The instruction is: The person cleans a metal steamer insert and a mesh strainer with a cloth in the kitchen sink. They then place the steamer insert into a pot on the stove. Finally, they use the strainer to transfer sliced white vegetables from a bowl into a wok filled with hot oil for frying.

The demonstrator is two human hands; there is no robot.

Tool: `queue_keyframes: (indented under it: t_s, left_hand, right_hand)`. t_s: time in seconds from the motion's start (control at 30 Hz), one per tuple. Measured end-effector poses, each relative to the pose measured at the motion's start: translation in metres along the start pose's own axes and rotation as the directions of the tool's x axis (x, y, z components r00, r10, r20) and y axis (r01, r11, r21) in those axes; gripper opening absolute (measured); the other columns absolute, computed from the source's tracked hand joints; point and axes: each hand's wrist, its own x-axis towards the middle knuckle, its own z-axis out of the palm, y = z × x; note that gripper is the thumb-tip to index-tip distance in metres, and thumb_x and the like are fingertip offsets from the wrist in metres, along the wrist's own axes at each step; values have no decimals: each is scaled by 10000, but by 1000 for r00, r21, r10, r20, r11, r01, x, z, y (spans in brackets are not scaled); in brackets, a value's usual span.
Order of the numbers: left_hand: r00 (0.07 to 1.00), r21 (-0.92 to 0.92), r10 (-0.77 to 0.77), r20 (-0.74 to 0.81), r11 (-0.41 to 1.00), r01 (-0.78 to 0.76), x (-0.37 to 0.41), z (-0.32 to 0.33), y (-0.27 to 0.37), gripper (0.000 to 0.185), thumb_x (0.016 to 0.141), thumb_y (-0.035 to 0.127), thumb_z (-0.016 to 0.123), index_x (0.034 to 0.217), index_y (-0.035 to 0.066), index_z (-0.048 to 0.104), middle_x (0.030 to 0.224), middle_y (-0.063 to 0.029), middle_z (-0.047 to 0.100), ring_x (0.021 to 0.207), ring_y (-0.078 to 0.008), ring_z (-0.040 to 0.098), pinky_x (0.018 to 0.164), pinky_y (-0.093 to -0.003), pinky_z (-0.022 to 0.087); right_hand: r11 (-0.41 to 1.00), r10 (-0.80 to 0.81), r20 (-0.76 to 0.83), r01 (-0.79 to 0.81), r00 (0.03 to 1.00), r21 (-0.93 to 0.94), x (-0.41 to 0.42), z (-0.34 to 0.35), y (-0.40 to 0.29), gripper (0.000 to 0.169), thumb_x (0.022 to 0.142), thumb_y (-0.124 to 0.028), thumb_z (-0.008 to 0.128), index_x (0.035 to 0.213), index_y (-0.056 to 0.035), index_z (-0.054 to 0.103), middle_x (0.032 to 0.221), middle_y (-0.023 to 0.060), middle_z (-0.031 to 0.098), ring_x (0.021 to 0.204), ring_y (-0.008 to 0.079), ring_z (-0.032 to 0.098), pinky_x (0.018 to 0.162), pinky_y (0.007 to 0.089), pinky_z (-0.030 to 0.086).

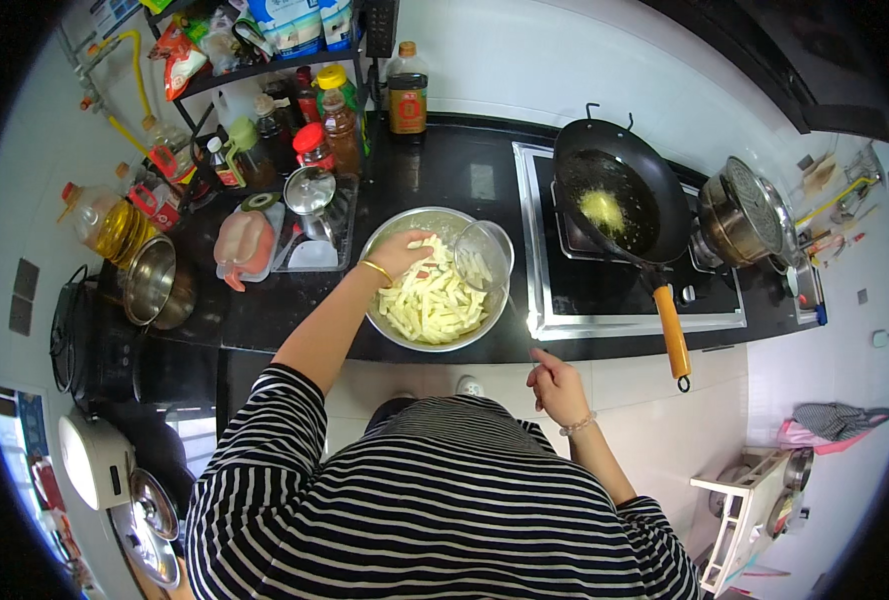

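Observation:
A steel mixing bowl [384,225] full of pale cut strips, likely potato [433,311], sits at the counter's front edge. My left hand [399,255] reaches into it from the left, its fingers closed around some strips. In my right hand [557,386], low in front of the counter, is the thin handle of a wire-mesh strainer [483,251]. The strainer's round basket rests over the bowl's right side, with a few strips in or beneath it; which one I cannot tell. To the right, a black wok [639,180] on the hob contains dark oil and a foaming yellow patch [602,210].
The wok's wooden handle [672,330] juts past the counter's front edge. A steel steamer pot [741,214] stands right of it. Left of the bowl are a clear tray [347,225] with a lidded steel pot [312,196], a pink container [242,244] and several bottles.

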Motion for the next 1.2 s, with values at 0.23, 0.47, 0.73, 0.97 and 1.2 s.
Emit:
queue_keyframes:
  t_s: [0.23,0.47,0.73,0.97,1.2]
  left_hand:
    - [968,-360,-51,245,923,139,-1,-4,16,339,862,92,458,1189,24,402,1057,-101,494,955,-196,538,754,-296,487]
    - [979,-253,-24,200,964,75,-1,6,36,415,811,12,513,1210,26,398,1059,-91,509,932,-183,545,647,-241,456]
    - [993,199,22,113,979,-44,-3,17,57,293,815,101,549,1102,49,535,943,-39,593,831,-83,530,653,-199,421]
    - [937,133,234,258,952,-274,7,8,46,211,832,156,530,985,25,592,915,-48,614,812,-83,534,686,-216,423]
    - [957,825,260,-129,563,-42,-35,-4,8,237,691,222,661,788,32,557,803,-116,605,709,-207,589,631,-319,466]
  right_hand:
    - [931,144,232,-211,962,297,8,12,-14,346,824,-15,375,1160,50,430,682,68,538,459,87,448,382,221,415]
    - [857,182,296,-299,938,421,4,14,-15,326,829,-16,386,1146,30,446,680,54,528,488,73,417,371,195,369]
    - [773,175,333,-339,927,536,-1,19,-15,345,836,-19,374,1176,14,422,666,37,502,484,65,353,342,177,283]
    - [760,192,336,-357,922,544,-3,18,-13,365,841,-30,370,1203,-7,409,668,29,498,483,59,341,339,167,257]
    - [784,168,273,-296,947,545,-3,12,-13,351,845,-34,368,1190,-16,426,672,32,503,469,54,325,334,164,240]
